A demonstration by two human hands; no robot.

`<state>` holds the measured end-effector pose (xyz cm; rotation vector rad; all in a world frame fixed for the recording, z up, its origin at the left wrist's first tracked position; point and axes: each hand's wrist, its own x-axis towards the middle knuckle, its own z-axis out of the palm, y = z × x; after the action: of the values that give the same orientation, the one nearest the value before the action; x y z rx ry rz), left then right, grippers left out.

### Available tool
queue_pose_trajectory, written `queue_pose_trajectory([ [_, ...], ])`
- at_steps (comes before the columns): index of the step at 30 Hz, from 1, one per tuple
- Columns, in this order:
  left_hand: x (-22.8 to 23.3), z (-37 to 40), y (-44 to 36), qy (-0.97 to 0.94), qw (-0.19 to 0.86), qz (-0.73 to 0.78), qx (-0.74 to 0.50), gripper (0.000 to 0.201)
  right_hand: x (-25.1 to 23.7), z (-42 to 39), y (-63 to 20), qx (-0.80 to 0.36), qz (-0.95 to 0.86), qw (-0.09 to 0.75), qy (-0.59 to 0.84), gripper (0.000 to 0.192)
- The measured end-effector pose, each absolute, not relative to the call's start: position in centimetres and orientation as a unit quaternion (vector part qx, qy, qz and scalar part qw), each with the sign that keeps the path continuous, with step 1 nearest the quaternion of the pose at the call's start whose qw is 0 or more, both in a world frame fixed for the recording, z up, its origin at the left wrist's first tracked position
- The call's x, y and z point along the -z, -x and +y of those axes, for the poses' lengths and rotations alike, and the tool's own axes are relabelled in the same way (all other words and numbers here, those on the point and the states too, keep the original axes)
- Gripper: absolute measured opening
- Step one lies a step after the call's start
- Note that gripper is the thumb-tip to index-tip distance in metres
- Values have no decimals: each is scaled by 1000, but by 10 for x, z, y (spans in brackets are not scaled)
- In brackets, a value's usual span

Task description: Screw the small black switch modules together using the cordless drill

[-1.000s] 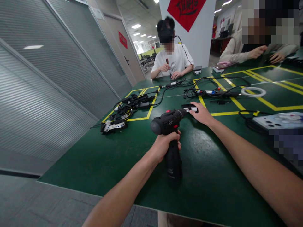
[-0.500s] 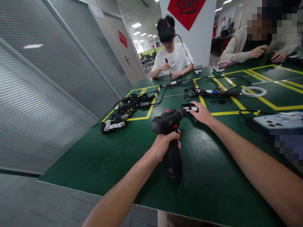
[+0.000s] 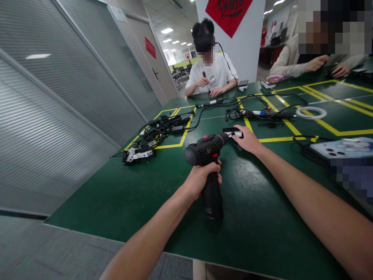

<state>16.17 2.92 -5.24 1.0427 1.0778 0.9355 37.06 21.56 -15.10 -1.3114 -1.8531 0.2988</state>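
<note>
Black plastic cordless drill [image 3: 207, 155] gripped by its handle in the left hand [image 3: 202, 177], fingers wrapped fully round, base standing on the green table [image 3: 116, 194]. Chuck tip set against a small black block with a white label [image 3: 232, 133], pinned flat under the right hand [image 3: 247, 139]. Drilling apparently under way or just beginning; cannot tell any hole. White print on the drill's base too small to read
</note>
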Motion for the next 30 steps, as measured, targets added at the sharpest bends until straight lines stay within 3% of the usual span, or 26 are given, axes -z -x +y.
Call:
queue_pose_trajectory([
  [30,52,29,-161,-453,635,475,-406,22,151,216,-370,-119,-738,412,521,51],
])
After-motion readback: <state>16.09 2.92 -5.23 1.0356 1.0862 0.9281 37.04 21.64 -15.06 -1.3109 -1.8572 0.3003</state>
